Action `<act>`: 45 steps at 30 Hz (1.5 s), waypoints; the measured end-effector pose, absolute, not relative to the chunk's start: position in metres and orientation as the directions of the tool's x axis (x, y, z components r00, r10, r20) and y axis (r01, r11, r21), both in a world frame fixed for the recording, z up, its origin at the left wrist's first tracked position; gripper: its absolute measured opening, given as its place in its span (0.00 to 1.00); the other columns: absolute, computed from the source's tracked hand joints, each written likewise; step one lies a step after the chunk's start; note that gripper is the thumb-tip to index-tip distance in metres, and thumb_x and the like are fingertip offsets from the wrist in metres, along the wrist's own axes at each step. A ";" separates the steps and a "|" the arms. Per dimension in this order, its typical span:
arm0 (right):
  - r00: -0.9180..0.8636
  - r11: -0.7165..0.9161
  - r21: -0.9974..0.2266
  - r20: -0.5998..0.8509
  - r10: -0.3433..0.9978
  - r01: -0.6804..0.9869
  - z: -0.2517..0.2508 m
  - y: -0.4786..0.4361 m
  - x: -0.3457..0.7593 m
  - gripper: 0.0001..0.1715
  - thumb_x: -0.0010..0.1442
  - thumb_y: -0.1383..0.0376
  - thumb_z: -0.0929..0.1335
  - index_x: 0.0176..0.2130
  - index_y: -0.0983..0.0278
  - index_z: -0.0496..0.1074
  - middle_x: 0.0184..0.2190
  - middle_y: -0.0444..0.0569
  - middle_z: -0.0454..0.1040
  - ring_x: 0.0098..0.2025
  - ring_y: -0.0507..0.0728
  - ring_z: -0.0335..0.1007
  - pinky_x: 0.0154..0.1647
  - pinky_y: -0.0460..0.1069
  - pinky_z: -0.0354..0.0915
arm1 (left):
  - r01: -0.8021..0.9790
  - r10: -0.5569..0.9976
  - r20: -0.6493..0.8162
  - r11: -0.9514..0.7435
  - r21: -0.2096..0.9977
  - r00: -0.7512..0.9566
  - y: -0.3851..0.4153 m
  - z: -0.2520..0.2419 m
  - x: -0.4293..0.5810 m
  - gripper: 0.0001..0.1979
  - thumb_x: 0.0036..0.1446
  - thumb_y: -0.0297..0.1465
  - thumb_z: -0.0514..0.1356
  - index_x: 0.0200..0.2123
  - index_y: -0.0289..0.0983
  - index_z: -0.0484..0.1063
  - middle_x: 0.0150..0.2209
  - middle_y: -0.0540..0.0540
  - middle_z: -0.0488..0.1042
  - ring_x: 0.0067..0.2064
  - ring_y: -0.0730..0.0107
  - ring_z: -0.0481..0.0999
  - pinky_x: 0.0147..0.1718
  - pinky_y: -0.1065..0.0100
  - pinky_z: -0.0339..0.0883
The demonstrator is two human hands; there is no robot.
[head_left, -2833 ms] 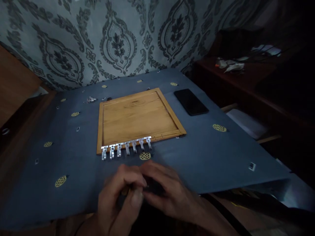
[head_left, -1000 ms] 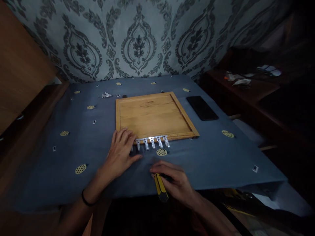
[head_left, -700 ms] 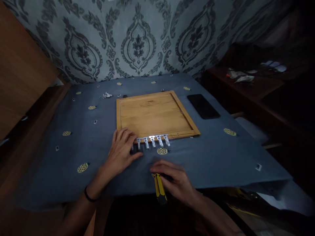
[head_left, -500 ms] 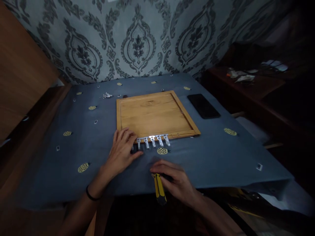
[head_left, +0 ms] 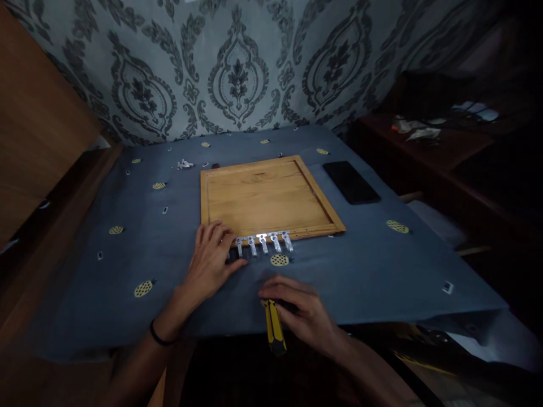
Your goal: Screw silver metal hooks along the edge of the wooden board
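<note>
A framed wooden panel (head_left: pixel 258 195) lies flat on the cloth-covered table. Along its near edge sits a row of several silver metal hinge-like clips (head_left: pixel 263 243), their arms sticking out toward me. My left hand (head_left: pixel 211 254) rests over the panel's near left corner, its fingers on the wood beside the leftmost clips and its thumb spread away in front; part of the row is hidden under it. My right hand (head_left: pixel 299 311) is closed around a screwdriver (head_left: pixel 275 330) with a yellow and black handle pointing toward me. Its blade is hidden by my fingers, apart from the clips.
A black phone (head_left: pixel 351 182) lies right of the panel. Small silver metal pieces (head_left: pixel 184 164) lie at the back left. A wooden cabinet side (head_left: pixel 42 113) rises at the left. A brown surface with scattered items (head_left: pixel 419 133) stands at the right, and a patterned wall (head_left: pixel 237 73) stands behind.
</note>
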State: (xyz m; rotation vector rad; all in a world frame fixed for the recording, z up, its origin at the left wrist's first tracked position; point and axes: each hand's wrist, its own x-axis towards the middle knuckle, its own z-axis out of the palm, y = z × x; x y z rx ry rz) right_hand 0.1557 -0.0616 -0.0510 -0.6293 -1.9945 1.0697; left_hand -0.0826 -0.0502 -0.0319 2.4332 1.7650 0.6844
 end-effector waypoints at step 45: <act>-0.386 0.330 -0.934 0.256 0.886 0.139 -0.048 -0.065 0.152 0.11 0.66 0.60 0.70 0.43 0.61 0.82 0.25 0.45 0.79 0.29 0.54 0.78 0.33 0.48 0.75 | 0.871 0.944 0.261 -0.296 0.391 0.204 -0.043 -0.028 -0.088 0.24 0.53 0.43 0.74 0.48 0.41 0.74 0.54 0.43 0.73 0.62 0.48 0.67 0.63 0.45 0.60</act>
